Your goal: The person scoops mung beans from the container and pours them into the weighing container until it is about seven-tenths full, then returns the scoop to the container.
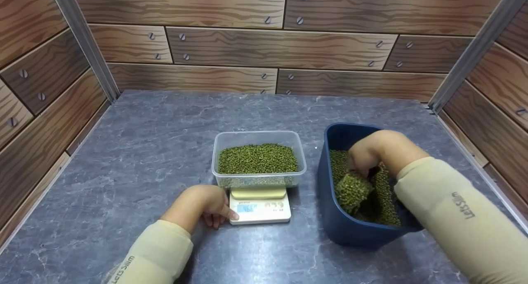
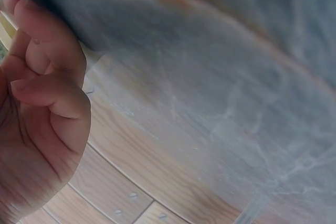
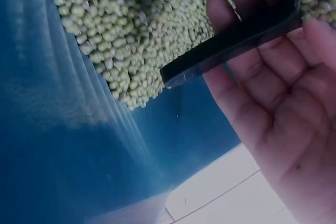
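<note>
Well, the right hand is deep inside the blue bin, fingers wrapped round the black handle of the scoop, and there's a heaped load of green beans sitting in it! The step looks like scooping, so a level wrist matters most here: lift straight up, let the loose ones roll back inside the bin, and clear the wall before swinging across.

Over to the left hand, its fingers loosely bent and wrapped round nothing, one digit touching the front left corner of the white scale. A light touch, please, because any downward push there could throw the reading. The display is lit, though its digits are too blurred for me to call with confidence.

Centre stage, the clear container sits on the scale's raised platform, already holding a broad bed of beans, with some wall showing above them. Best play, I'd say: bring the scoop low over the middle, tip it gradually, and dribble rather than dump. That should spare the table a scatter.
</note>
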`<state>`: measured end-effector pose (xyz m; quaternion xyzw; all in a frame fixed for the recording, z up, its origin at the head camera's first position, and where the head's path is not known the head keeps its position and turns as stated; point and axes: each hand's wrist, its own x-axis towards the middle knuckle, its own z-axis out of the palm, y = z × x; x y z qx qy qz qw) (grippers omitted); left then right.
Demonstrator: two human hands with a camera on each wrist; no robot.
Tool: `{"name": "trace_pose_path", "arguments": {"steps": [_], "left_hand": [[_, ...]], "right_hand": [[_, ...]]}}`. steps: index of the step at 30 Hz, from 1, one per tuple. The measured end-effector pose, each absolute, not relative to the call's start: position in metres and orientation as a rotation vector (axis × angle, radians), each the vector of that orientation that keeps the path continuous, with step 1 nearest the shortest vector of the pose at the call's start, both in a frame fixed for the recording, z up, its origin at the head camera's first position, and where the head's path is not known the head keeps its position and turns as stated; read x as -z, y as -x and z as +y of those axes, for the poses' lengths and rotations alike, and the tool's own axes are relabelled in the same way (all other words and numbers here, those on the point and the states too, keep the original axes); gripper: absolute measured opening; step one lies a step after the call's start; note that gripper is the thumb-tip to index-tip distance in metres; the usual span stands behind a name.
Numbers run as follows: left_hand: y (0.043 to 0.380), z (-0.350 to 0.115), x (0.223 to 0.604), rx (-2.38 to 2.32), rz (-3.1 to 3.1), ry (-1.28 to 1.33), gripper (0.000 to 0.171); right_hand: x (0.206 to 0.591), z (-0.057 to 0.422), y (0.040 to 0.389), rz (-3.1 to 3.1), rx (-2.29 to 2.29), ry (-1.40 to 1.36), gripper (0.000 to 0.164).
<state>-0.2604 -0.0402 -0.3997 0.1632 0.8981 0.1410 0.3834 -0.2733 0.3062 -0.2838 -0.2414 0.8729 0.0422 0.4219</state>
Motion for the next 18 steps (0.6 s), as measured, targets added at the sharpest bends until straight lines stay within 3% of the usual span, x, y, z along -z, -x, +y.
{"name": "trace_pose_path", "arguments": {"steps": [8, 18], "left_hand": [[0.261, -0.041, 0.398, -0.351, 2.271, -0.426, 0.046], [0.263, -0.040, 0.399, -0.333, 2.282, -0.425, 0.045]], "right_hand": [[0.271, 0.317, 0.276, 2.202, -0.043, 0.559, 0.036], [0.254, 0.328, 0.277, 2.215, 0.038, 0.514, 0.028]]}}
